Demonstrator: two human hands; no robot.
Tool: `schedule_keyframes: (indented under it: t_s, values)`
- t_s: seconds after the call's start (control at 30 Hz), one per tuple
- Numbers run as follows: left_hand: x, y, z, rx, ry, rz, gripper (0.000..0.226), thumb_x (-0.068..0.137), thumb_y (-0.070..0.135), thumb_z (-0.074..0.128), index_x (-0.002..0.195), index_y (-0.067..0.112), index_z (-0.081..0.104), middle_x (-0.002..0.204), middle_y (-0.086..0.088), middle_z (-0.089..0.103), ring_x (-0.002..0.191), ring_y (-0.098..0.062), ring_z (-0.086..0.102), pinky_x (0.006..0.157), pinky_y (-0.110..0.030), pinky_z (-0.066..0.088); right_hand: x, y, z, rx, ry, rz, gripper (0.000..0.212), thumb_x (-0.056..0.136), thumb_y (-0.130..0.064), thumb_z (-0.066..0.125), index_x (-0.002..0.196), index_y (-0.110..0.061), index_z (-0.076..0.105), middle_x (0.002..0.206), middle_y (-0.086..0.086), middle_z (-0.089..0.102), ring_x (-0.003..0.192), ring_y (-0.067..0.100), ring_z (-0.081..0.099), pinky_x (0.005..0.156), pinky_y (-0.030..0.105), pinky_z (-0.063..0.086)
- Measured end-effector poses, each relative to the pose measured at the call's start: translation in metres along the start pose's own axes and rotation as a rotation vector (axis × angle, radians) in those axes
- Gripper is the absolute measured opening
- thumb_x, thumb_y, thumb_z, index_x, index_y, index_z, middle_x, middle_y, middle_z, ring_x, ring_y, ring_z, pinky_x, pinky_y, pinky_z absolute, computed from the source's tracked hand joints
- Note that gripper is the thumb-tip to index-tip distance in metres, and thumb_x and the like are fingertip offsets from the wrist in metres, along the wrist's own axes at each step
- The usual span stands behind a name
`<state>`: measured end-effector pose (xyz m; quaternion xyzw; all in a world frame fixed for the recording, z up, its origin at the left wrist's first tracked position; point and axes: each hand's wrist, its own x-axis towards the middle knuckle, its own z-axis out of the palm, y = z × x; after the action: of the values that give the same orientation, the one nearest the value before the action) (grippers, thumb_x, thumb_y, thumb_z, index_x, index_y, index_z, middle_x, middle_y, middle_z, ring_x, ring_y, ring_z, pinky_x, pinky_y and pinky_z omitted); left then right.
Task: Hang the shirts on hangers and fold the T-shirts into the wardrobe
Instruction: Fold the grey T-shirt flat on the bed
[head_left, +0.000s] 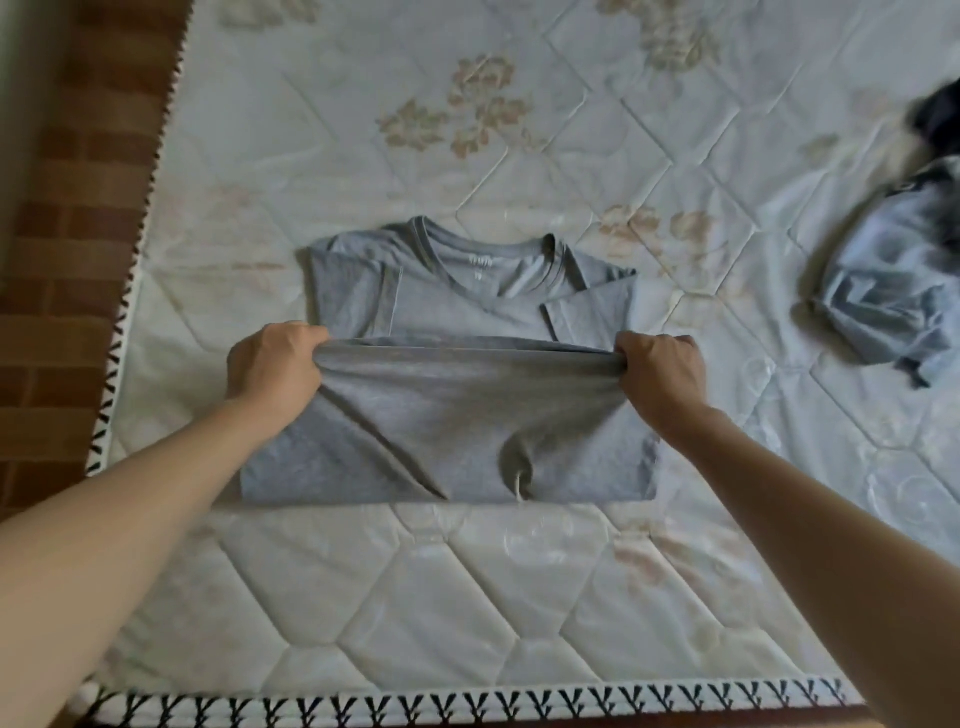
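- The fingers of the left hand (275, 366) are curled tight round the left corner of the raised fold of a plain grey cotton T-shirt (457, 431); the fingertips are tucked under the cloth and hidden.
- The fingers of the right hand (662, 371) pinch the matching right corner in the same way, knuckles up, so the fold edge runs taut and straight between the two hands.
- That held edge lies crosswise, left to right; the shirt's long axis runs away from the person, with the round ribbed collar (485, 260) beyond the hands and the lower fold line near the person.
- Both hands sit at about the same reach from the collar, neither clearly nearer, so I judge the coming move is an even carry of the edge forward onto the chest part.
- Both short sleeves are already turned in over the chest; the right sleeve flap lies just beyond the right hand.
- The jersey looks soft and thin, sagging into diagonal creases below the grip, with a small puckered knot of cloth near the lower middle.
- The shirt rests on a pale quilted mattress (519, 597) with diamond stitching, faded flower prints and a black-and-white braided border.
- A crumpled blue-grey garment (883, 291) lies well apart to the right.
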<state>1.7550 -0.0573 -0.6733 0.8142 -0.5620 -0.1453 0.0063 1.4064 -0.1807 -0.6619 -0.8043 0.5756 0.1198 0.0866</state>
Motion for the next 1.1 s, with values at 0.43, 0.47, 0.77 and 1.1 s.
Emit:
schedule_keyframes:
  t_s: [0.43, 0.47, 0.77, 1.1]
  values:
    - [0.105, 0.007, -0.016, 0.045, -0.04, -0.013, 0.034, 0.077, -0.014, 0.05, 0.059, 0.015, 0.052, 0.06, -0.008, 0.048, 0.065, -0.031, 0.051, 0.057, -0.03, 0.033, 0.085, 0.004, -0.017, 0.177, 0.002, 0.187, 0.026, 0.069, 0.01, 0.048, 0.058, -0.014, 0.049, 0.06, 0.004, 0.047, 0.062, 0.028, 0.048, 0.049, 0.028, 0.025]
    - [0.113, 0.007, -0.015, 0.047, -0.042, -0.017, 0.037, 0.075, -0.016, 0.049, 0.056, 0.015, 0.047, 0.055, -0.005, 0.043, 0.061, -0.031, 0.049, 0.053, -0.03, 0.029, 0.092, 0.004, -0.015, 0.156, 0.004, 0.179, 0.026, 0.069, 0.01, 0.048, 0.059, -0.014, 0.05, 0.061, 0.005, 0.049, 0.063, 0.029, 0.05, 0.05, 0.029, 0.025]
    - [0.184, 0.004, -0.013, 0.037, 0.021, 0.026, 0.036, 0.067, -0.017, 0.051, 0.053, 0.013, 0.039, 0.054, -0.005, 0.038, 0.059, -0.03, 0.044, 0.05, -0.029, 0.022, 0.161, 0.006, -0.005, 0.048, 0.058, 0.179, 0.022, 0.077, 0.007, 0.048, 0.077, -0.006, 0.066, 0.076, 0.013, 0.059, 0.075, 0.035, 0.057, 0.069, 0.031, 0.028]
    - [0.212, 0.006, 0.016, -0.171, 0.059, -0.023, 0.021, 0.09, 0.008, 0.05, 0.097, 0.012, 0.07, 0.1, -0.016, 0.07, 0.092, -0.039, 0.061, 0.077, -0.038, 0.048, 0.197, -0.001, 0.019, 0.234, 0.143, 0.132, 0.021, 0.092, -0.009, 0.045, 0.094, -0.007, 0.066, 0.085, 0.014, 0.068, 0.076, 0.03, 0.057, 0.077, 0.036, 0.039]
